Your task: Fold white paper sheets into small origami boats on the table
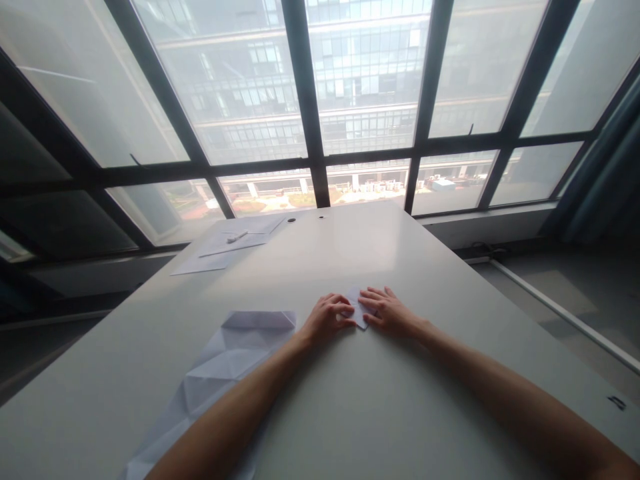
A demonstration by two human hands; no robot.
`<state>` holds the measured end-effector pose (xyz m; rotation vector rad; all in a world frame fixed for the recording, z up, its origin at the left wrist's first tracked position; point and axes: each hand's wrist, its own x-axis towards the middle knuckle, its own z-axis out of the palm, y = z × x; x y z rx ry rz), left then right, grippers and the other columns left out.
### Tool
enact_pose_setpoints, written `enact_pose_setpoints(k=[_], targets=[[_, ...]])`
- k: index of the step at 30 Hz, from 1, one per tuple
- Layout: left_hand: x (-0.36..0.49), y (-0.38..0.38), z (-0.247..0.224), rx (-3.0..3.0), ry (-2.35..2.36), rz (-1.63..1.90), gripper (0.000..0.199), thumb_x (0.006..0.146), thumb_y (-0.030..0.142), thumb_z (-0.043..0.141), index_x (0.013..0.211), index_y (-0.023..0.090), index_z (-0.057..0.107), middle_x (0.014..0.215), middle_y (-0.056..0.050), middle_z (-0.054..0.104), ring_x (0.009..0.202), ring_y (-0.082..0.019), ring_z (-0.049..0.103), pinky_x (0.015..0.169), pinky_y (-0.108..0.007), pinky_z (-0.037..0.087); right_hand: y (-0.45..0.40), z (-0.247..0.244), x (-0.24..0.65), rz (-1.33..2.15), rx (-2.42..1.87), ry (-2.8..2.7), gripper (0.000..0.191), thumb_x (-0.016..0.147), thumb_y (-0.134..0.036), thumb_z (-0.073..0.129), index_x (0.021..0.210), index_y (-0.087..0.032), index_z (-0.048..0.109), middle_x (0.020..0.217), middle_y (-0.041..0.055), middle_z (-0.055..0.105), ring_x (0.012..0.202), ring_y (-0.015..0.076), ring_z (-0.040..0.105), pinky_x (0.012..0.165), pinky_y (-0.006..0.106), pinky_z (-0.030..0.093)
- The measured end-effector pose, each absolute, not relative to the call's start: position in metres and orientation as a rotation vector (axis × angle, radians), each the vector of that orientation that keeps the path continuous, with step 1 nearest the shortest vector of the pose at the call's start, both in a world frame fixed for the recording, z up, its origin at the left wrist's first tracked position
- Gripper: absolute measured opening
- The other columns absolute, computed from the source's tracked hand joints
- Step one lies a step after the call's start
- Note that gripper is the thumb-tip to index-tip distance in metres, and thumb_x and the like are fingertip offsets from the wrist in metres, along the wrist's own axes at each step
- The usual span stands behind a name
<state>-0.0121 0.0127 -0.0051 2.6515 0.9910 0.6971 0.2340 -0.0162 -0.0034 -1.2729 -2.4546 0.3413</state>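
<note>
A small folded piece of white paper (358,311) lies on the white table between my two hands, its lower end coming to a point. My left hand (327,317) is at its left edge, with curled fingers and thumb closed on the paper. From the other side, my right hand (389,312) rests on the paper's right part with its fingers spread and fairly flat. The hands cover both sides of the paper, so its full outline is hidden. Beside and partly under my left forearm lies a larger creased sheet of paper (220,363), with a folded strip along its far edge.
On the far left of the table (320,413) lie several flat paper sheets (215,257) with a small white pen-like object (237,237) on top. Dark-framed windows (367,157) stand beyond the far edge. A small black mark or object (617,403) shows near the right edge.
</note>
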Motion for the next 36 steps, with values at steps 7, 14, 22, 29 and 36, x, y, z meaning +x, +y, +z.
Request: enact_pose_setpoints(k=[7,14,22,29,36], targets=[[-0.0125,0.0122,-0.0048,2.633,0.966,0.727,0.022,0.081,0.043,0.079,0.092,0.025,0.075,0.105,-0.005,0.072,0.101,-0.024,0.064,0.096,-0.037,0.046,-0.0158,-0.0036,0.2341,0.342,-1.274,-2.46,0.05,0.096,-0.041,0.05,0.144,-0.026,0.051,0.156,0.0111,0.041,0.146,0.0339,0.031,0.116,0.064,0.018],[-0.0125,0.0131,-0.0057,2.646,0.956,0.737,0.021,0.081,0.042,0.079,0.092,0.025,0.075,0.104,-0.005,0.072,0.099,-0.023,0.064,0.095,-0.037,0.045,-0.0165,-0.0023,0.2338,0.361,-1.28,-2.462,0.051,0.097,-0.043,0.049,0.145,-0.026,0.05,0.156,0.0109,0.04,0.146,0.0335,0.03,0.116,0.065,0.017],[-0.0123,0.0125,-0.0054,2.674,0.951,0.706,0.022,0.084,0.041,0.077,0.102,0.029,0.077,0.107,-0.005,0.071,0.102,-0.024,0.064,0.096,-0.038,0.046,-0.0168,-0.0014,0.2344,0.345,-1.28,-2.469,0.048,0.098,-0.045,0.047,0.143,-0.028,0.053,0.156,0.0099,0.04,0.146,0.0338,0.032,0.116,0.064,0.018],[-0.0126,0.0125,-0.0054,2.673,0.907,0.763,0.016,0.083,0.038,0.078,0.095,0.028,0.078,0.106,-0.005,0.07,0.099,-0.023,0.064,0.093,-0.038,0.047,-0.0162,-0.0041,0.2341,0.35,-1.275,-2.456,0.046,0.098,-0.042,0.048,0.141,-0.028,0.055,0.156,0.0103,0.041,0.145,0.0343,0.032,0.116,0.064,0.017],[-0.0108,0.012,-0.0038,2.654,0.915,0.767,0.031,0.082,0.037,0.079,0.111,0.026,0.075,0.105,-0.006,0.071,0.097,-0.023,0.064,0.092,-0.037,0.049,-0.0094,-0.0098,0.2352,0.419,-1.301,-2.388,0.05,0.096,-0.022,0.044,0.146,-0.025,0.048,0.152,0.0096,0.047,0.144,0.03,0.036,0.117,0.062,0.017]])
